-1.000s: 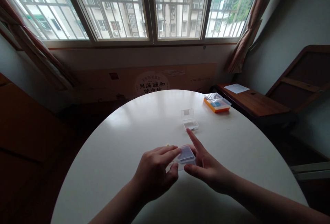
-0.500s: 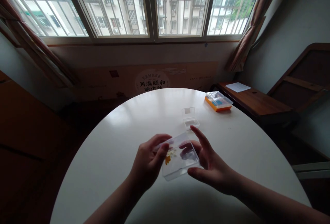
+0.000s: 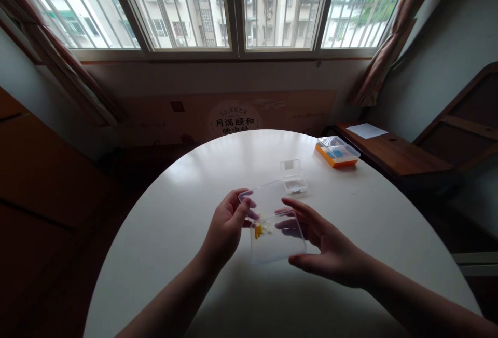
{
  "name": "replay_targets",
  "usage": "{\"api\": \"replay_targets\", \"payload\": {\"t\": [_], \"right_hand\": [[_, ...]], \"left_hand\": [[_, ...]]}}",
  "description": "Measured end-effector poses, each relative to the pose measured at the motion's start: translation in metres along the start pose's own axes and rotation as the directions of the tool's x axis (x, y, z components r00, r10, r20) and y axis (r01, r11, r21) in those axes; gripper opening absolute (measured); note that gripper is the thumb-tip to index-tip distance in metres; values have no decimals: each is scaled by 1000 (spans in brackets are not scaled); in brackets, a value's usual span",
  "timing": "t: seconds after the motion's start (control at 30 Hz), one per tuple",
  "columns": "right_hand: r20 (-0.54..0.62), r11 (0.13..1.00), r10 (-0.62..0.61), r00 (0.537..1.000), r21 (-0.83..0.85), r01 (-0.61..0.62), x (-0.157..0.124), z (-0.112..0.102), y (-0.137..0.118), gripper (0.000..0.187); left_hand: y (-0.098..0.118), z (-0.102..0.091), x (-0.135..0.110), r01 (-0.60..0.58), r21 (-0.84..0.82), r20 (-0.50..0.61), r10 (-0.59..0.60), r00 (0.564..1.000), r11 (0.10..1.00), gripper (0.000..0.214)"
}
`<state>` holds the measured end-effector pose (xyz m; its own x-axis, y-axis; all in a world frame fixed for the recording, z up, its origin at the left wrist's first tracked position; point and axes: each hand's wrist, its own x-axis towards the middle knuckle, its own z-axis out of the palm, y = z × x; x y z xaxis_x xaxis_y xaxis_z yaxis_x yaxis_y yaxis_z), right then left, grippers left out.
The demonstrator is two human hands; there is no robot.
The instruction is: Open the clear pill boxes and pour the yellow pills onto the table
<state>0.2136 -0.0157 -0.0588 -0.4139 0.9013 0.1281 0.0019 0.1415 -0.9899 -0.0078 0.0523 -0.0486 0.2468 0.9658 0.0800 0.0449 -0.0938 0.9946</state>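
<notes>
On my feed the clear box [image 3: 278,253] is over the table [image 3: 155,224], L hand [image 3: 225,224] pinching its raised lid [image 3: 268,197], R hand [image 3: 324,242] spread round the right side, grip can't tell; prob light, stiff, slick, crackable, so I'd hold it by the sides.

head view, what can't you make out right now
In the head view:
Yellow piece: too blurred to identify; whether inside or behind the clear box, its see-through wall obscures.
Right hand: finger contact unclear, blurred through that wall.
Lower lettering: cut off by the white table.
Small open box: any contents too small.
</notes>
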Motion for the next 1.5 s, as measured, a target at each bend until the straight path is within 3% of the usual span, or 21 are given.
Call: {"api": "replay_targets", "payload": {"t": [0.07, 0.13, 0.27, 0.37, 0.5, 0.7, 0.9, 1.1, 1.23, 1.4, 1.5], "right_hand": [[-58, 995, -26, 998, -99, 20, 1, -7, 1, 84], [-120, 972, -77, 990, -231, 47, 2, -14, 2, 83], [-161, 837, -250, 955, -532, 129, 4, -25, 2, 79], [-96, 657, -353, 931, -733, 174, 5, -27, 3, 76], [11, 417, -379, 925, -891, 181, 7, -24, 8, 78], [170, 255, -384, 908, -925, 281, 12, -16, 12, 74], [307, 238, -410, 859, -873, 425, 17, -12, 8, 65], [316, 208, -446, 837, -873, 440, 17, -18, 12, 64], [185, 269, -489, 852, -898, 349, 15, -25, 17, 69], [-126, 528, -512, 850, -827, 196, 15, -34, 16, 73], [-51, 472, -493, 869, -855, 217, 14, -38, 14, 72]], "left_hand": [[-4, -6, 1, -125, 174, 64, 115, 991, 977, 48], [-7, -11, 3, -242, 421, 184, 179, 966, 874, 59], [-15, -10, 6, -346, 734, 411, 23, 911, 584, 88], [-25, -3, 6, -386, 799, 464, -63, 884, 461, 97], [-37, 5, 5, -386, 845, 432, -48, 900, 370, 97], [-39, 8, 0, -397, 846, 417, 21, 909, 356, 84], [-44, 5, -2, -460, 808, 450, 118, 885, 368, 73], [-39, 6, -3, -451, 808, 449, 98, 888, 379, 70], [-35, 8, -2, -393, 833, 419, 18, 908, 389, 83], [-36, 10, 0, -434, 816, 458, 31, 889, 382, 82], [-36, 12, 1, -469, 797, 473, 90, 877, 381, 75]]}}
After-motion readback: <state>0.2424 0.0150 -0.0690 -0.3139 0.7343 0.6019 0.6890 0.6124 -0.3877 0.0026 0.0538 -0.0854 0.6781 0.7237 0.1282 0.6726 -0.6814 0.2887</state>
